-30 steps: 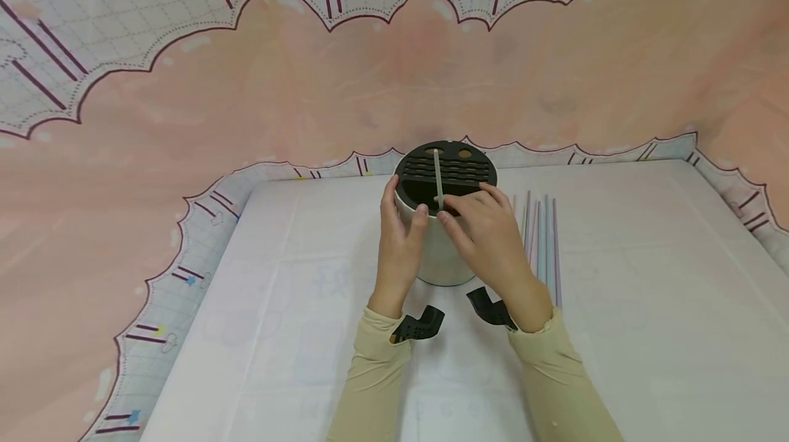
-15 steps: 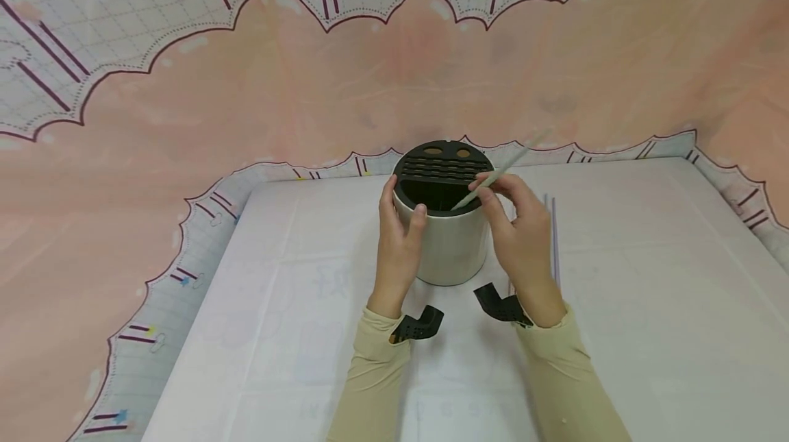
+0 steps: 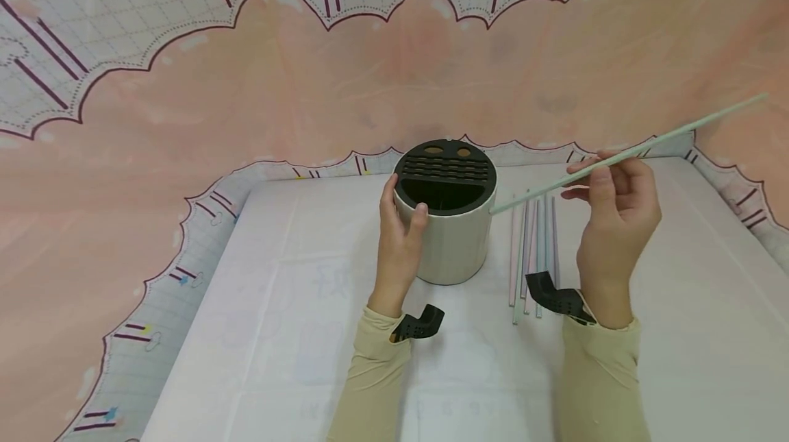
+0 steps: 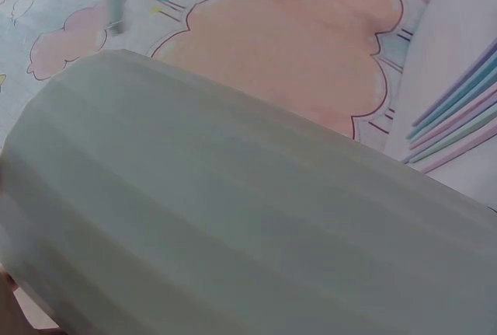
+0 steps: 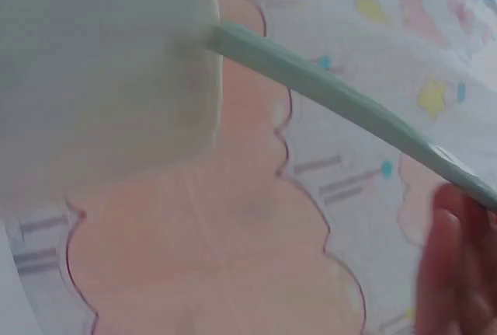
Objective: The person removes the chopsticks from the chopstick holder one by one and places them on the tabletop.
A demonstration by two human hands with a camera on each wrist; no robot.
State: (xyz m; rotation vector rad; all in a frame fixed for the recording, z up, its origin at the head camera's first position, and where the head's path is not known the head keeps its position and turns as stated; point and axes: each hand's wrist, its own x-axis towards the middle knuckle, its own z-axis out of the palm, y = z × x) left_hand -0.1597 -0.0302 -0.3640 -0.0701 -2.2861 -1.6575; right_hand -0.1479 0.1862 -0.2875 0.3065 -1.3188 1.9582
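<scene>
In the head view, my left hand (image 3: 397, 250) holds the left side of a white round container (image 3: 456, 247), thumb near the rim. Its black lid (image 3: 445, 169) has two round holes, rows of narrow slots and a wide opening at the front. My right hand (image 3: 616, 223), to the right, pinches a long, thin pale green stick (image 3: 678, 132). The stick slants up to the right, its lower end close to the container's side; whether they touch I cannot tell. The right wrist view shows this stick (image 5: 334, 90) near the container's wall (image 5: 101, 78), with blurred fingers (image 5: 446, 265) at its other end.
Several thin pastel sticks (image 3: 540, 243) lie side by side on the white table (image 3: 296, 332), just right of the container. A peach and white patterned cloth (image 3: 370, 92) lies beyond the table's back edge. Each wrist wears a black camera mount (image 3: 422, 323).
My right hand has moved right, away from the lid, drawing the green stick out of the front opening and tilting it sideways. The left hand and container have stayed put.
</scene>
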